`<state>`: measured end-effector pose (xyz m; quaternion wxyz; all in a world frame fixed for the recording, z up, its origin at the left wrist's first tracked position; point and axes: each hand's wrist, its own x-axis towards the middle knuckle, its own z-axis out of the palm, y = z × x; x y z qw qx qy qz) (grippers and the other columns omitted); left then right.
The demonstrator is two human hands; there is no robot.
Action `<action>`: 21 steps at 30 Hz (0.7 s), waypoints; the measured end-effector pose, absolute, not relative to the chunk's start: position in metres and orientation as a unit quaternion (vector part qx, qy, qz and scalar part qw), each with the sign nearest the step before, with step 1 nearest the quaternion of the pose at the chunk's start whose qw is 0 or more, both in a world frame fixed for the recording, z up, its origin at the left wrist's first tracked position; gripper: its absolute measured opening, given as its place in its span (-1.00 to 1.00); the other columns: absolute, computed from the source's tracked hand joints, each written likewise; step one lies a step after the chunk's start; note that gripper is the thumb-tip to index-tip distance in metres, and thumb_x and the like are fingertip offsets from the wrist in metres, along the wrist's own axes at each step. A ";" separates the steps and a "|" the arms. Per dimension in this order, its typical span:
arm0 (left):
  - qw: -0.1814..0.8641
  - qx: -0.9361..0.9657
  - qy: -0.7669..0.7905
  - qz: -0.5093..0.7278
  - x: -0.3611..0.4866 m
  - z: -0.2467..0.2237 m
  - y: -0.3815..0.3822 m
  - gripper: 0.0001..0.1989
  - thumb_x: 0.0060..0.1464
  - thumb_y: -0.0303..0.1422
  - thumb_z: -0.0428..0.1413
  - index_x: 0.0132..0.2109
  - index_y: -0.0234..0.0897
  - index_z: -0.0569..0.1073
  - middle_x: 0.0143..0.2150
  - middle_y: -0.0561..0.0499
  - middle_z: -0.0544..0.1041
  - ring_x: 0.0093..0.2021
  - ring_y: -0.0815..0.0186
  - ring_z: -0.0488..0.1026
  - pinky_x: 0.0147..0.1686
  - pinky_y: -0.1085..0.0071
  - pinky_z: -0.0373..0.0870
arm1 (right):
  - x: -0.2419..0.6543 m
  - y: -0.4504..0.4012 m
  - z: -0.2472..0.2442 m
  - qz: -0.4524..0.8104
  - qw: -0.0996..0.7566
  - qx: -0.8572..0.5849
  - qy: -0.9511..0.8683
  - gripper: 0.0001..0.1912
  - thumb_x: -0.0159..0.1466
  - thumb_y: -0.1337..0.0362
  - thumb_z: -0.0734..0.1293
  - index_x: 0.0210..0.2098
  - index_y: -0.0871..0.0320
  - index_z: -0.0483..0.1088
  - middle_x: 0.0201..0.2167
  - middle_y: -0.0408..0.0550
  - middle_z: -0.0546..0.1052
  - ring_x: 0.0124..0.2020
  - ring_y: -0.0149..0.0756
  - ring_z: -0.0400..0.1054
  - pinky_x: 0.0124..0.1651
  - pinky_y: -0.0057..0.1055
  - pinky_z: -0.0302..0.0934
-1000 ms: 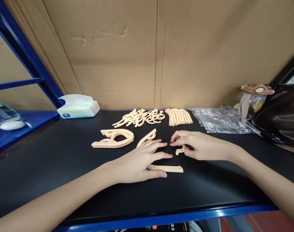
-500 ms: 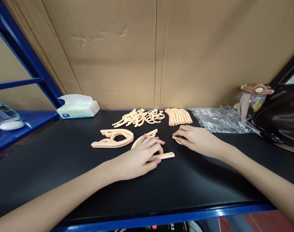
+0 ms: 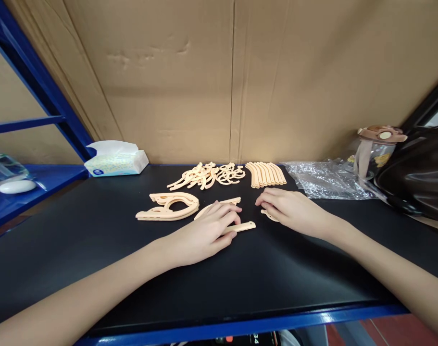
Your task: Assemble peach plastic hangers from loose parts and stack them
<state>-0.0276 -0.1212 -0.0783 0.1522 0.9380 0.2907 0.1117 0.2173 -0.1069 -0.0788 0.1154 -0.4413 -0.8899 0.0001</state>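
My left hand (image 3: pixel 207 235) is closed around a beige plastic folding hanger (image 3: pixel 244 227). One straight arm shows past my thumb, a curved arm beyond my fingers; my hand covers the middle. To the right, my right hand (image 3: pixel 291 210) is curled low over the table, thumb and fingers bent around a small beige hook (image 3: pixel 269 216), partly hidden beneath them. A finished-looking stack of beige folding hangers (image 3: pixel 184 213) lies left of my left hand. Farther back are a heap of curved arms (image 3: pixel 200 175), a pile of small hooks (image 3: pixel 230 174) and a row of straight-ish arms (image 3: pixel 265 174).
A tissue pack (image 3: pixel 118 161) stands at the back left. A clear plastic bag (image 3: pixel 327 180), a drink bottle (image 3: pixel 377 146) and a dark bag (image 3: pixel 420 178) are at the right. Cardboard (image 3: pixel 168 86) walls off the back of the black table (image 3: pixel 78 230).
My left hand has shifted slightly with the hanger, whose visible ends have turned a little. The hook at my right hand now shows farther right and lower, beneath the thumb.
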 end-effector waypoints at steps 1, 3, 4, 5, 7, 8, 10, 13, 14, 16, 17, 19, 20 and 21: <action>0.152 0.938 0.290 0.112 -0.028 -0.079 -0.121 -0.82 0.21 -0.48 -0.09 -0.09 -0.19 0.33 0.14 -0.07 0.28 0.23 0.20 0.10 0.15 0.16 0.14 | 0.218 -0.107 -0.077 -0.007 0.114 -0.450 -0.886 -0.78 0.33 0.29 0.11 -0.22 0.15 0.38 -0.25 -0.06 0.46 -0.25 -0.29 0.37 -0.26 -0.38 0.21; 0.152 0.939 0.288 0.111 -0.028 -0.079 -0.121 -0.83 0.21 -0.47 -0.09 -0.09 -0.19 0.32 0.14 -0.08 0.28 0.23 0.21 0.10 0.14 0.17 0.14 | 0.219 -0.108 -0.073 -0.018 0.101 -0.470 -0.877 -0.77 0.31 0.19 0.17 -0.31 0.15 0.40 -0.32 -0.07 0.47 -0.32 -0.28 0.37 -0.33 -0.39 0.18; 0.152 0.939 0.287 0.111 -0.028 -0.079 -0.121 -0.83 0.22 -0.47 -0.09 -0.10 -0.19 0.32 0.13 -0.08 0.28 0.23 0.21 0.10 0.14 0.17 0.14 | 0.219 -0.109 -0.072 -0.020 0.091 -0.477 -0.874 -0.76 0.28 0.13 0.21 -0.35 0.14 0.40 -0.34 -0.08 0.47 -0.35 -0.28 0.36 -0.37 -0.39 0.15; 0.153 0.939 0.288 0.110 -0.028 -0.079 -0.121 -0.84 0.22 -0.47 -0.09 -0.10 -0.20 0.32 0.13 -0.08 0.28 0.23 0.22 0.09 0.14 0.18 0.15 | 0.220 -0.109 -0.072 -0.018 0.082 -0.480 -0.873 -0.75 0.25 0.09 0.24 -0.37 0.14 0.40 -0.36 -0.09 0.46 -0.38 -0.29 0.35 -0.39 -0.40 0.13; 0.152 0.939 0.289 0.110 -0.028 -0.079 -0.122 -0.85 0.22 -0.47 -0.09 -0.11 -0.20 0.31 0.13 -0.08 0.28 0.23 0.23 0.09 0.14 0.19 0.15 | 0.220 -0.110 -0.072 -0.010 0.070 -0.478 -0.876 -0.79 0.23 0.13 0.26 -0.39 0.13 0.39 -0.37 -0.11 0.45 -0.41 -0.32 0.33 -0.41 -0.41 0.11; 0.150 0.939 0.290 0.110 -0.028 -0.079 -0.122 -0.85 0.22 -0.47 -0.08 -0.11 -0.20 0.31 0.13 -0.08 0.28 0.23 0.23 0.10 0.14 0.19 0.15 | 0.220 -0.110 -0.072 -0.007 0.068 -0.475 -0.877 -0.83 0.23 0.18 0.25 -0.40 0.13 0.37 -0.38 -0.11 0.45 -0.42 -0.34 0.32 -0.42 -0.42 0.10; 0.143 0.939 0.290 0.113 -0.027 -0.079 -0.122 -0.88 0.23 -0.46 -0.09 -0.15 -0.21 0.30 0.10 -0.09 0.31 0.23 0.24 0.10 0.14 0.18 0.15 | 0.219 -0.111 -0.074 0.000 0.074 -0.470 -0.879 -0.87 0.22 0.28 0.22 -0.43 0.14 0.34 -0.39 -0.12 0.44 -0.44 -0.37 0.30 -0.42 -0.44 0.08; 0.128 0.940 0.293 0.119 -0.026 -0.079 -0.122 -0.89 0.25 -0.44 -0.12 -0.25 -0.23 0.26 0.02 -0.10 0.36 0.23 0.23 0.11 0.14 0.17 0.15 | 0.215 -0.112 -0.076 0.029 0.096 -0.466 -0.879 -0.90 0.21 0.33 0.20 -0.44 0.14 0.27 -0.45 -0.15 0.41 -0.49 -0.40 0.27 -0.43 -0.46 0.06; 0.122 0.940 0.296 0.119 -0.025 -0.079 -0.122 -0.88 0.25 -0.43 -0.13 -0.28 -0.23 0.25 0.00 -0.11 0.37 0.22 0.22 0.12 0.13 0.17 0.17 | 0.213 -0.113 -0.076 0.044 0.104 -0.464 -0.879 -0.91 0.22 0.33 0.18 -0.42 0.14 0.25 -0.49 -0.17 0.40 -0.51 -0.41 0.26 -0.44 -0.46 0.06; 0.112 0.939 0.304 0.115 -0.025 -0.077 -0.122 -0.86 0.26 -0.41 -0.14 -0.29 -0.24 0.24 0.00 -0.12 0.36 0.20 0.20 0.15 0.11 0.18 0.19 | 0.211 -0.114 -0.075 0.073 0.116 -0.457 -0.879 -0.95 0.25 0.34 0.16 -0.36 0.13 0.21 -0.55 -0.21 0.38 -0.55 -0.41 0.23 -0.45 -0.47 0.05; 0.107 0.939 0.307 0.111 -0.026 -0.076 -0.122 -0.86 0.26 -0.41 -0.14 -0.28 -0.25 0.24 0.02 -0.13 0.35 0.19 0.20 0.17 0.10 0.19 0.21 | 0.210 -0.115 -0.074 0.083 0.121 -0.451 -0.880 -0.95 0.27 0.34 0.14 -0.33 0.12 0.20 -0.55 -0.22 0.37 -0.56 -0.41 0.23 -0.45 -0.47 0.05; 0.095 0.940 0.311 0.107 -0.027 -0.075 -0.121 -0.85 0.27 -0.40 -0.16 -0.25 -0.26 0.26 0.06 -0.13 0.33 0.16 0.19 0.19 0.08 0.20 0.22 | 0.208 -0.116 -0.073 0.092 0.129 -0.439 -0.884 -0.91 0.30 0.34 0.10 -0.30 0.11 0.19 -0.51 -0.20 0.39 -0.53 -0.40 0.25 -0.43 -0.47 0.06; 0.089 0.941 0.311 0.104 -0.027 -0.075 -0.121 -0.85 0.28 -0.38 -0.16 -0.23 -0.26 0.27 0.08 -0.13 0.32 0.16 0.18 0.20 0.08 0.20 0.23 | 0.207 -0.117 -0.073 0.091 0.133 -0.435 -0.886 -0.89 0.32 0.34 0.08 -0.30 0.11 0.20 -0.49 -0.18 0.40 -0.51 -0.39 0.27 -0.41 -0.46 0.07; 0.083 0.942 0.310 0.103 -0.028 -0.076 -0.120 -0.84 0.28 -0.35 -0.15 -0.22 -0.26 0.27 0.09 -0.12 0.32 0.15 0.17 0.22 0.06 0.20 0.24 | 0.206 -0.119 -0.072 0.090 0.137 -0.432 -0.887 -0.86 0.33 0.35 0.06 -0.29 0.11 0.21 -0.46 -0.17 0.42 -0.48 -0.38 0.29 -0.39 -0.46 0.08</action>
